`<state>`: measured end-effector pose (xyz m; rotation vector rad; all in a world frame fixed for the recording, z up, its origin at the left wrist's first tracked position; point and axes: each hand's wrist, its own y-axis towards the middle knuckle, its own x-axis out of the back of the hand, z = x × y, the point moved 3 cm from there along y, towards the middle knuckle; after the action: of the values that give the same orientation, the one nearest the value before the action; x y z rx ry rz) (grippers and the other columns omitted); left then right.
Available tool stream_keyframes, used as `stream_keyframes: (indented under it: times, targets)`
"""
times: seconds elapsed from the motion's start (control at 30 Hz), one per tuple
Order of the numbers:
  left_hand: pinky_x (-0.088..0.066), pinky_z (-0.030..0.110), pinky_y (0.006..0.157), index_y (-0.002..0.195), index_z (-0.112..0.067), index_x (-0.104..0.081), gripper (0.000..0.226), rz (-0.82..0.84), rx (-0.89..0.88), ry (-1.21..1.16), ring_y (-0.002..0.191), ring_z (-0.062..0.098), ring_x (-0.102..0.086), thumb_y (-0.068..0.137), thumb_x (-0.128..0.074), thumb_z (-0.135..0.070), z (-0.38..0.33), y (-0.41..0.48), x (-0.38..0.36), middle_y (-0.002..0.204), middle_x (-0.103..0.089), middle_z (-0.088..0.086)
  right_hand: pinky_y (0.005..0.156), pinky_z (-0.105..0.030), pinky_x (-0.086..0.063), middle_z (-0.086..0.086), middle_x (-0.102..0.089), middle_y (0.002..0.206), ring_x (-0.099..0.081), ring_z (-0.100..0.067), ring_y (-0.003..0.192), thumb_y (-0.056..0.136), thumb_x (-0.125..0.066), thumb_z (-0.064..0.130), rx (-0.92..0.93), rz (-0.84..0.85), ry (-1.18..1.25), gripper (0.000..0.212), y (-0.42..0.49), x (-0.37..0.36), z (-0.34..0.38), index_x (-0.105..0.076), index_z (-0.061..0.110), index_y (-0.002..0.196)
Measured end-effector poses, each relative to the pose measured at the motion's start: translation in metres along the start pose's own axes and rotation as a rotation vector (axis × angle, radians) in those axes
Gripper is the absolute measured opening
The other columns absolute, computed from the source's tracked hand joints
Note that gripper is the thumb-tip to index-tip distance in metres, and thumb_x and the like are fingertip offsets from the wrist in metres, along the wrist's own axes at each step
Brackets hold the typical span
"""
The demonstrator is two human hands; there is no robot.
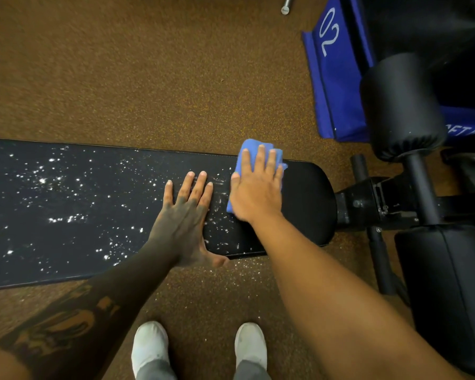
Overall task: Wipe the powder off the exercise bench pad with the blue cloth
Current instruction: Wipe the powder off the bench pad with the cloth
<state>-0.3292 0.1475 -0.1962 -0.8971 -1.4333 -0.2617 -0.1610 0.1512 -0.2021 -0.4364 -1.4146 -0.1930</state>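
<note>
A long black exercise bench pad point(307, 198) runs across the view from left to right. White powder specks point(55, 196) cover most of its left and middle parts, while the right end looks clean. My right hand point(255, 193) presses flat on the folded blue cloth point(251, 148) near the pad's right end, fingers spread over it. My left hand point(187, 215) lies flat and open on the pad just left of the cloth, its thumb hanging over the near edge.
Brown speckled floor point(148, 78) surrounds the bench, with some powder scattered by my white shoes point(148, 349). Black foam rollers point(401, 105) and the bench frame point(373, 204) stand at the right. A blue bag point(335, 86) lies at the back right, a metal bar end point(285, 8) beyond it.
</note>
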Motion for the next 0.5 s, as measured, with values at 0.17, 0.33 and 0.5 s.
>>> stream_keyframes:
  times: [0.17, 0.33, 0.5]
  targets:
    - [0.005, 0.06, 0.123, 0.154, -0.005, 0.02, 0.162, -0.013, 0.002, -0.003, 0.15, 0.03, 0.029, 0.041, -0.03, -0.11, 0.006, -0.004, 0.001, 0.163, 0.03, 0.013, 0.122, -0.051, -0.003, -0.009, 0.003, 0.165, 0.009, -0.031, 0.151, 0.102, -0.027, 0.039, 0.255, 0.039, -0.039, 0.061, -0.013, 0.002, -0.005, -0.008, 0.021, 0.157]
    - [0.005, 0.06, 0.123, 0.154, -0.006, 0.02, 0.162, -0.013, 0.01, 0.008, 0.15, 0.03, 0.03, 0.041, -0.029, -0.111, 0.012, -0.007, -0.001, 0.164, 0.029, 0.012, 0.121, -0.051, -0.002, -0.014, 0.003, 0.165, 0.007, -0.034, 0.151, 0.103, -0.027, 0.036, 0.023, 0.019, -0.007, 0.059, 0.01, 0.002, 0.0, -0.01, 0.02, 0.157]
    - [0.006, 0.06, 0.124, 0.155, -0.005, 0.017, 0.161, -0.029, 0.007, 0.007, 0.151, 0.031, 0.027, 0.042, -0.032, -0.109, 0.012, -0.006, -0.002, 0.164, 0.027, 0.013, 0.121, -0.05, -0.002, -0.01, 0.003, 0.165, 0.009, -0.031, 0.151, 0.103, -0.027, 0.038, 0.215, 0.017, -0.021, 0.061, -0.029, -0.001, 0.007, -0.007, 0.018, 0.157]
